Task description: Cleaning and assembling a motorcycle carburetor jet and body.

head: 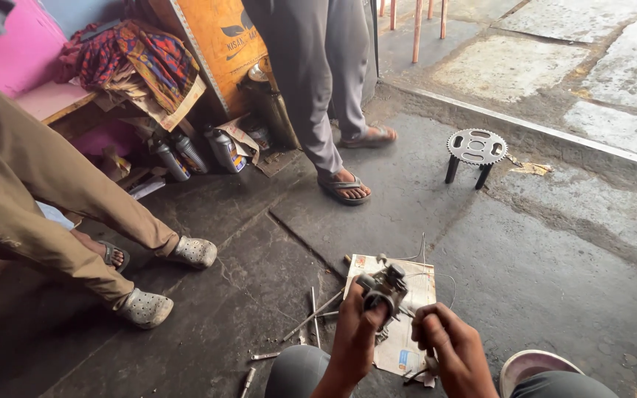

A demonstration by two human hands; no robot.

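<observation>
My left hand [353,333] grips a small grey metal carburettor [382,286] and holds it above a piece of cardboard [399,309] on the floor. My right hand [447,345] is closed around a thin tool whose tip points at the carburettor's right side. A thin wire loops up from the part. My knees show at the bottom edge.
Thin metal rods and small tools [311,313] lie on the dark concrete left of the cardboard. A sprocket stool [475,149] stands at the right. One person stands in sandals [344,184]; another sits at left in grey shoes [145,306]. Bottles [186,151] line the bench base.
</observation>
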